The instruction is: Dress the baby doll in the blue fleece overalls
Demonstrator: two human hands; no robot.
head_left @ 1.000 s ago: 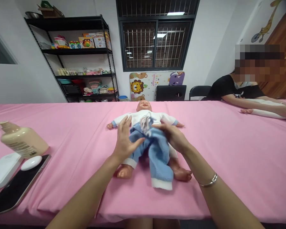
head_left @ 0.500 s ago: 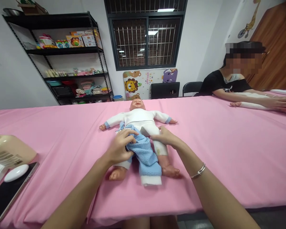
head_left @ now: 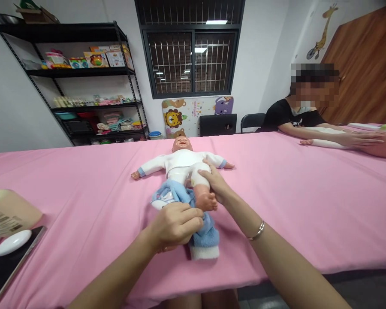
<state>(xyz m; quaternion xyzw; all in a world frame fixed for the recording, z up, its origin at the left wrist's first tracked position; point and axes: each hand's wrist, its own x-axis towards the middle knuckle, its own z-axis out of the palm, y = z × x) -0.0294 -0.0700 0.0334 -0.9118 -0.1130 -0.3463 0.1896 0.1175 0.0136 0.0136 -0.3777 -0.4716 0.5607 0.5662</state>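
A baby doll (head_left: 182, 161) in a white top with blue cuffs lies on its back, head at the far side. Light blue fleece trousers (head_left: 207, 234) with white cuffs lie bunched over its lower body, around one leg. My left hand (head_left: 178, 225) is closed on the trousers' fabric near the doll's foot, hiding most of that covered leg. With my right hand (head_left: 215, 180) I grip the doll's bare leg (head_left: 200, 178) at the thigh and knee; this leg is bent and raised, its foot pointing toward me.
A pink cloth (head_left: 83, 206) covers the table. On the left are a beige bottle (head_left: 13, 210), a phone (head_left: 16, 266) and a white oval object (head_left: 13, 243). Across at the right, a person (head_left: 286, 116) has their hands on another doll (head_left: 328, 143). Shelves (head_left: 83, 73) stand behind.
My right hand has lifted and bent the doll's leg, which lay flat. My left hand has moved toward me and closed, drawing the trousers' waist down. The view has shifted slightly.
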